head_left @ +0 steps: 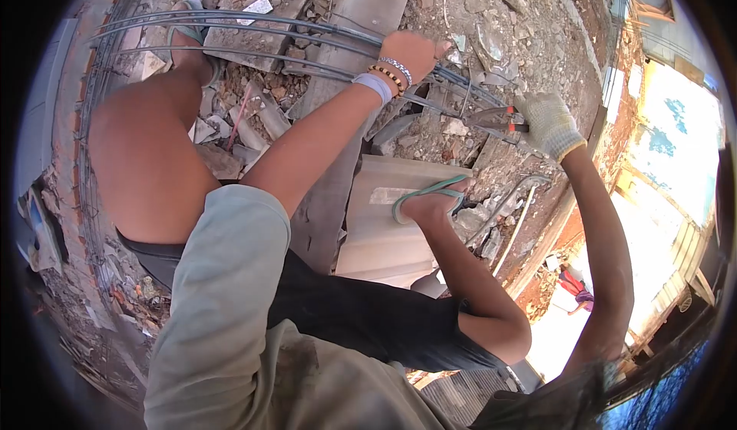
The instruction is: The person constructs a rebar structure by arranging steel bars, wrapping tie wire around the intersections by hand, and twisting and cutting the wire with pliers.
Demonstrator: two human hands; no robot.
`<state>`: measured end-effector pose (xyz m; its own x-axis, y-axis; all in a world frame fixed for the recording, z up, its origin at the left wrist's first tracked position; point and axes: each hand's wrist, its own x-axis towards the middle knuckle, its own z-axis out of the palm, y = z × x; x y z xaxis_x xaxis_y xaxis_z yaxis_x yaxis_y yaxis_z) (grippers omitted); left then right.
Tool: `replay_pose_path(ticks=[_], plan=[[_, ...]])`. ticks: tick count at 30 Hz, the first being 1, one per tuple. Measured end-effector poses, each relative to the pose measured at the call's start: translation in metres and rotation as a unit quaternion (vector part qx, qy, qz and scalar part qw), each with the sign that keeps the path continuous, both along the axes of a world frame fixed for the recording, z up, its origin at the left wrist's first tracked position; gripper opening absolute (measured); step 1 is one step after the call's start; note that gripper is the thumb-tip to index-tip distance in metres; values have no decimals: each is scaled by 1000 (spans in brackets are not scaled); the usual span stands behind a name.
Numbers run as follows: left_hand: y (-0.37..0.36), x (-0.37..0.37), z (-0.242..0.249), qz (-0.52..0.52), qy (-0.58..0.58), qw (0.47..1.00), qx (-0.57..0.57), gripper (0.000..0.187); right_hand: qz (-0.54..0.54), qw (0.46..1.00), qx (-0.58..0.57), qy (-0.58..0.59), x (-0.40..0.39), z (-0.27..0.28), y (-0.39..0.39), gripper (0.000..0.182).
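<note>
Seen from head height, looking down: a person in a pale green shirt (230, 276) and black shorts (353, 307) works over broken rubble (453, 150), knees bent and legs spread. Several long, thin metal bars (368, 39) run across the upper part of the view, from the far left to just beside the right hand (549, 125).

The bare left hand (414, 55) is on the bars, its fingers curled round them in a closed grip. Its wrist carries a silver bracelet (397, 67), brown beads (388, 81) and a white band (374, 88).

The right hand wears a knitted, off-white glove. Its fingers are folded over the handles of pincers (495, 112) with orange-red marks near the glove. The pincers point left, their head at the bars; whether it bites on one, I cannot tell.

The right foot, in a green sandal (418, 193), stands on a pale board (384, 234). The left foot, also sandalled, is among the rubble, near the bars
</note>
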<state>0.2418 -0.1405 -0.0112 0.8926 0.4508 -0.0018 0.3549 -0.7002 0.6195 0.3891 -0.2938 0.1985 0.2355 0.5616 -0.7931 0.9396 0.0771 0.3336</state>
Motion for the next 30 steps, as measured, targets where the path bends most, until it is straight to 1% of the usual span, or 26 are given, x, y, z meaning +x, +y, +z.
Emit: replay_pose_path(ticks=[1, 2, 3, 4, 6, 7, 9, 12, 15, 18, 19, 22, 23, 26, 28, 30], plan=[[0, 0, 1, 1, -5, 1000, 6, 55, 0, 1000, -1, -7, -2, 0, -1, 34], [1, 1, 0, -4, -8, 1000, 2, 59, -1, 1000, -2, -14, -2, 0, 1, 33], [2, 1, 0, -9, -9, 1000, -3, 63, -6, 999, -28, -19, -2, 0, 4, 35], [2, 0, -1, -16, -10, 1000, -8, 67, 1, 1000, 4, -26, -5, 1, 5, 36], [0, -2, -3, -7, -41, 999, 1, 66, 12, 997, 66, -40, -15, 3, 4, 36], [0, -3, -3, -3, -56, 998, 6, 66, 43, 994, 85, -50, -15, 0, 2, 33], [1, -1, -2, -5, -34, 999, 0, 67, 104, 984, 123, -71, -14, -6, -3, 28], [-1, 0, -1, -12, -18, 1000, 3, 68, -8, 997, 71, -43, -7, -8, 1, 20], [0, 0, -1, -2, -19, 1000, 11, 68, -14, 999, 36, -6, 17, -23, -2, 18], [-1, 2, -6, -4, -18, 1000, 11, 67, -11, 999, -48, -2, 20, -22, 18, 24], [-1, 3, -6, -9, -19, 1000, 11, 67, -2, 999, -36, -2, 26, -27, 16, 25], [0, 3, -3, -7, -6, 1000, 5, 65, 49, 998, 5, 47, 49, -40, 9, 23], [-1, 3, -2, -1, -14, 1000, -1, 65, 75, 995, 24, 58, 57, -44, 6, 26], [-7, -3, -3, 16, -40, 999, -4, 67, 123, 984, 36, 122, 81, -82, 15, 29], [-5, 1, -5, 40, -73, 996, 22, 68, 127, 984, -29, 122, 93, -99, 36, 33], [-3, 7, -10, 38, -56, 998, 8, 69, 173, 977, -27, 120, 95, -93, 29, 38]])
